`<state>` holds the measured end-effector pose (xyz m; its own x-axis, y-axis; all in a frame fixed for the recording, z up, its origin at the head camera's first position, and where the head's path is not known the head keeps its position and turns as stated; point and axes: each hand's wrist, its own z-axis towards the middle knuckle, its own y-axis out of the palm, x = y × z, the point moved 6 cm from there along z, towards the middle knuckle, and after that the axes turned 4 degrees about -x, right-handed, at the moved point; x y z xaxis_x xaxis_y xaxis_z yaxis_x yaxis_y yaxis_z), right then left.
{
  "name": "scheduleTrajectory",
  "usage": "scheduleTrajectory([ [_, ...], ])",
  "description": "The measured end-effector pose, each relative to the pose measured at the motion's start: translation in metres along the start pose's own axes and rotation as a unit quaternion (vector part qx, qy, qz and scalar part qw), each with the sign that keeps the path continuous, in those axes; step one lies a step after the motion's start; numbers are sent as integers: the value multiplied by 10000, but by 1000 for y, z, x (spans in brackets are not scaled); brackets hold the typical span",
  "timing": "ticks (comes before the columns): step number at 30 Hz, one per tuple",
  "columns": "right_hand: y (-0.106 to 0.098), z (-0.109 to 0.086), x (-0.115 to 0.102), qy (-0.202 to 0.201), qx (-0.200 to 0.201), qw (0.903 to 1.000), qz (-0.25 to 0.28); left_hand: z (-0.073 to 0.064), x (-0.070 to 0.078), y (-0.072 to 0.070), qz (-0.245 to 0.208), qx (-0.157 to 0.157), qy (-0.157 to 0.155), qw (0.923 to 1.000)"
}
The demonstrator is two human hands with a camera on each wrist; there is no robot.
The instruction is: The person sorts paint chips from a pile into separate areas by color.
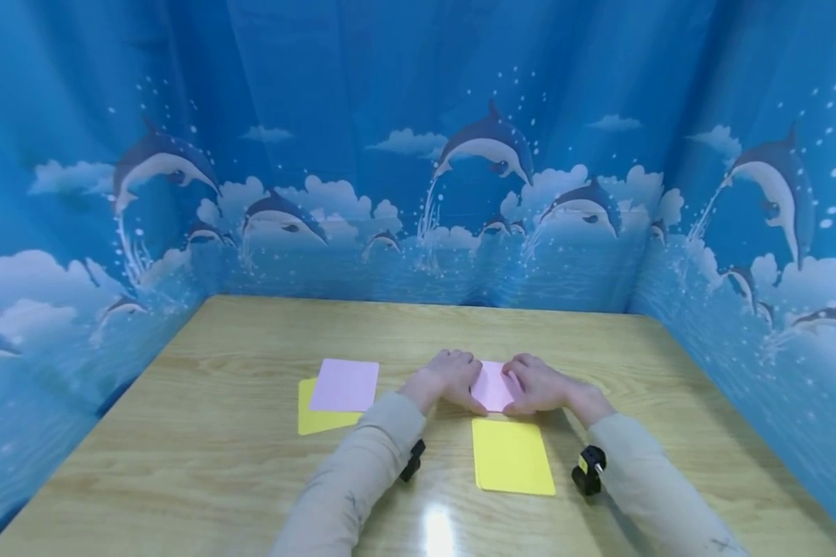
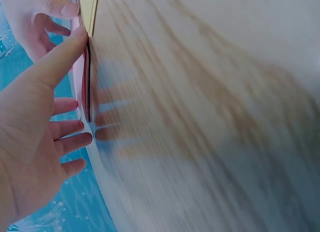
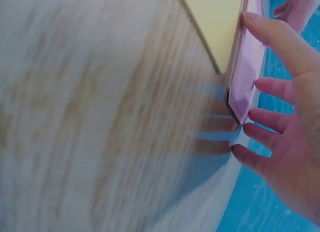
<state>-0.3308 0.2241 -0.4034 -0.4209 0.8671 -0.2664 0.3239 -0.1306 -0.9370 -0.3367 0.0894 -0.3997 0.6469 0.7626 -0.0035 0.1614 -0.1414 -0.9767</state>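
Observation:
Both hands are at a stack of pink paper squares (image 1: 491, 386), which lies close over the wooden table. The left hand (image 1: 453, 379) holds the stack from its left side, its thumb at the near edge and its fingers spread along the side in the left wrist view. From the right, the right hand (image 1: 535, 385) holds the same stack, thumb pressed to the near edge and index finger over the paper; the other fingertips are by its corner in the right wrist view. Just nearer the body lies a stack of yellow paper squares (image 1: 513, 456).
Left of the hands, another pink square (image 1: 344, 385) lies partly over a yellow square (image 1: 311, 418). The wooden table (image 1: 181, 464) is bordered by a blue dolphin-print curtain (image 1: 362, 155). Each forearm wears a black wrist camera (image 1: 588, 470).

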Motion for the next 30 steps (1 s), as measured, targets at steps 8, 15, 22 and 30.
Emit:
scheduleTrajectory([
  [8,-11,-1,-5,-116,284,9995,-75,-5,-7,-7,21,144,116,9998],
  [15,-19,-3,-21,-578,786,9945,-377,-20,-18,-17,235,401,115,9989],
  [22,-22,0,-43,-781,1031,9896,-627,-38,-36,-18,295,470,24,9985],
  [30,-25,6,-75,-1223,1313,9788,-989,-61,-56,-19,309,661,-32,9973],
])
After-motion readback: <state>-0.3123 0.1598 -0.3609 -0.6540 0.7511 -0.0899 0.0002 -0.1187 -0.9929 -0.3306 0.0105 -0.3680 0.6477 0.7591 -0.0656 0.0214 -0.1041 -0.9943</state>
